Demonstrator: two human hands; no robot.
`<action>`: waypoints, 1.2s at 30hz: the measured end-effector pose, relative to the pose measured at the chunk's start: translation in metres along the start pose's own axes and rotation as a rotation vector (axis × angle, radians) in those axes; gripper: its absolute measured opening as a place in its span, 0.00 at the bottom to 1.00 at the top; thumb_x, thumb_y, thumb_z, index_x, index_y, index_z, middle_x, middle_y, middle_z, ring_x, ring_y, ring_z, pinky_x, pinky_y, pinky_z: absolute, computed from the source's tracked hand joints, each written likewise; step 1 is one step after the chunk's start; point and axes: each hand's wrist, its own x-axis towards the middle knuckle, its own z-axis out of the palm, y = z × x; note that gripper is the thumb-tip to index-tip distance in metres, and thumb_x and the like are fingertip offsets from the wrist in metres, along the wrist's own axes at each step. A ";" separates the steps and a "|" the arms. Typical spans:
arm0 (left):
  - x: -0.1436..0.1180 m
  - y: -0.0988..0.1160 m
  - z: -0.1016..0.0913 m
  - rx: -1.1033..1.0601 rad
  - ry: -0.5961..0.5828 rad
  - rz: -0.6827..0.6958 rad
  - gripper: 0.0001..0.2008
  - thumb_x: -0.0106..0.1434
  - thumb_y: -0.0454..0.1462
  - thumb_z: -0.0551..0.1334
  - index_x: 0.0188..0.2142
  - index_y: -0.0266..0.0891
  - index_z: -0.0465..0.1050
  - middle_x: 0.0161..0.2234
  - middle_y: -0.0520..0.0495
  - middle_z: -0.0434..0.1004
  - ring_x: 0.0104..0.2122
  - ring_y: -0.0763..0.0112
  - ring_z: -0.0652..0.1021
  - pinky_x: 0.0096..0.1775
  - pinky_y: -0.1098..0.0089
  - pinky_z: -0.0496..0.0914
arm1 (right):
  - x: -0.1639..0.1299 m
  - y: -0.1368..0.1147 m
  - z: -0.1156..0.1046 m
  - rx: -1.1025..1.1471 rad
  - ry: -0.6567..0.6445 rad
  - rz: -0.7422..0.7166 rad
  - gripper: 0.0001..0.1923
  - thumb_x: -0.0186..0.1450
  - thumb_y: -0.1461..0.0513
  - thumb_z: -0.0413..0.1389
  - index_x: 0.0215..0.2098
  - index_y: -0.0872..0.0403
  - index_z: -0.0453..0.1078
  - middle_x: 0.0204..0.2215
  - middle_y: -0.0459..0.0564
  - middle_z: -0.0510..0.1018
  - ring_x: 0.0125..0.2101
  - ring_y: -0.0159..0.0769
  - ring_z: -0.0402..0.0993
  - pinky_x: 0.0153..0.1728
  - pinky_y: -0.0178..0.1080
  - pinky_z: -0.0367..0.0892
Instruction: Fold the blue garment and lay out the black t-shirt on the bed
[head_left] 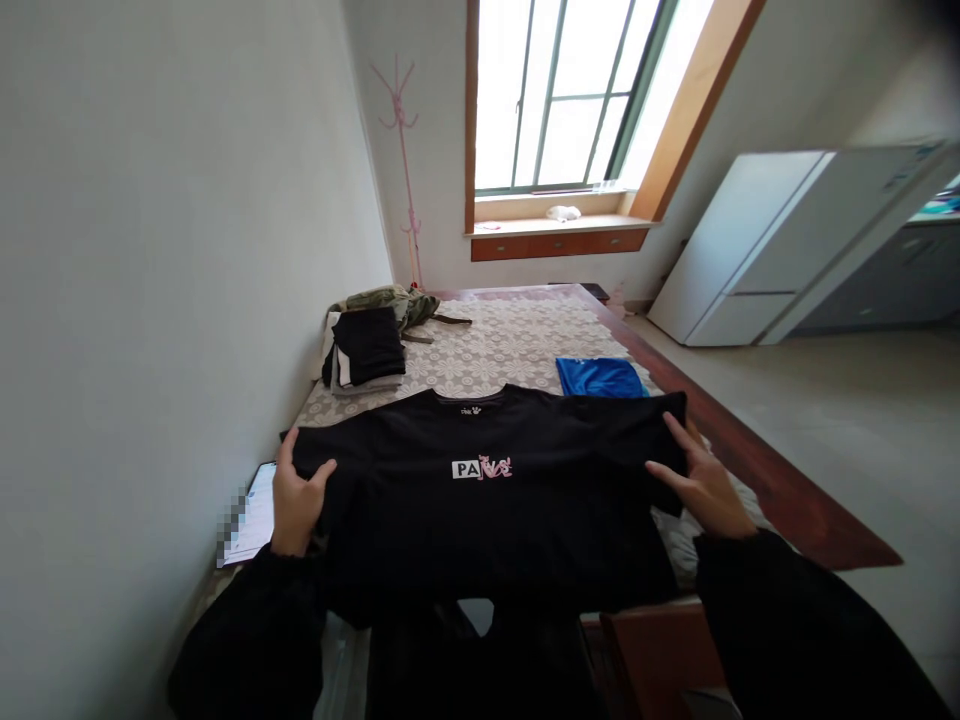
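Note:
A black T-shirt (487, 540) is spread out front side up before me, its neckline toward the far side of the table. A "PAWS" print in white and pink (481, 468) crosses its chest. My left hand (298, 500) grips the sleeve on the left, thumb on top and the other fingers mostly hidden. On the opposite sleeve, my right hand (709, 490) has a similar hold, with thumb and index finger spread over the cloth. Between the two hands the shirt looks fairly flat, and its lower edge comes close to my body.
The table (495, 340) has a patterned cloth and a reddish wooden border. Folded clothes (369, 348) and a green backpack (382, 298) are at the back left. A folded blue garment (600, 377) lies beyond the shirt. A lit-screen device (255, 515) rests by the left wall.

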 end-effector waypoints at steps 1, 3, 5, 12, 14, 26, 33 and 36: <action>-0.003 0.017 0.008 0.024 -0.020 0.108 0.39 0.61 0.41 0.67 0.71 0.43 0.58 0.71 0.40 0.61 0.68 0.49 0.66 0.68 0.52 0.62 | 0.003 -0.018 0.002 -0.018 -0.033 -0.067 0.43 0.66 0.54 0.58 0.76 0.49 0.50 0.76 0.53 0.49 0.74 0.54 0.46 0.72 0.55 0.47; -0.011 0.049 0.027 0.030 -0.232 0.228 0.42 0.63 0.40 0.65 0.73 0.46 0.51 0.72 0.39 0.58 0.62 0.51 0.74 0.60 0.56 0.73 | 0.006 -0.054 0.010 -0.030 -0.192 -0.223 0.46 0.67 0.55 0.57 0.78 0.46 0.42 0.77 0.51 0.42 0.74 0.53 0.44 0.71 0.54 0.52; -0.021 0.068 0.043 0.018 -0.468 0.269 0.43 0.63 0.40 0.65 0.74 0.48 0.49 0.70 0.38 0.62 0.53 0.56 0.81 0.48 0.61 0.79 | 0.006 -0.081 0.018 0.014 -0.377 -0.333 0.49 0.68 0.54 0.59 0.78 0.41 0.35 0.78 0.50 0.37 0.71 0.53 0.54 0.65 0.52 0.65; -0.049 0.014 0.013 0.161 -0.440 0.337 0.21 0.67 0.40 0.59 0.59 0.46 0.71 0.56 0.44 0.78 0.51 0.59 0.80 0.54 0.55 0.75 | -0.036 -0.043 0.010 -0.069 -0.243 -0.293 0.33 0.71 0.53 0.56 0.72 0.40 0.54 0.64 0.54 0.70 0.58 0.50 0.74 0.59 0.55 0.71; -0.057 -0.008 -0.005 0.243 -0.442 0.331 0.18 0.66 0.40 0.58 0.54 0.46 0.74 0.54 0.44 0.78 0.50 0.57 0.80 0.53 0.55 0.75 | -0.050 -0.024 0.007 -0.163 -0.272 -0.288 0.30 0.71 0.53 0.56 0.70 0.41 0.59 0.61 0.54 0.72 0.59 0.50 0.73 0.59 0.54 0.71; -0.070 -0.025 -0.020 0.299 -0.461 0.335 0.14 0.67 0.39 0.56 0.49 0.46 0.75 0.43 0.47 0.80 0.42 0.61 0.81 0.46 0.61 0.76 | -0.069 -0.010 0.029 -0.436 -0.151 -0.371 0.25 0.70 0.65 0.48 0.63 0.48 0.70 0.51 0.50 0.84 0.42 0.43 0.85 0.40 0.41 0.79; -0.081 -0.023 -0.017 0.381 -0.361 0.366 0.13 0.69 0.42 0.56 0.48 0.45 0.75 0.39 0.48 0.79 0.36 0.62 0.80 0.39 0.64 0.74 | -0.080 -0.009 0.036 -0.488 -0.054 -0.409 0.18 0.74 0.61 0.50 0.59 0.50 0.73 0.49 0.51 0.85 0.44 0.44 0.84 0.40 0.40 0.77; -0.079 -0.018 -0.019 0.442 -0.409 0.378 0.15 0.69 0.40 0.53 0.48 0.47 0.77 0.43 0.48 0.80 0.38 0.62 0.81 0.38 0.64 0.73 | -0.076 -0.009 0.035 -0.463 -0.101 -0.419 0.17 0.74 0.62 0.48 0.52 0.49 0.77 0.44 0.51 0.85 0.41 0.43 0.84 0.39 0.40 0.77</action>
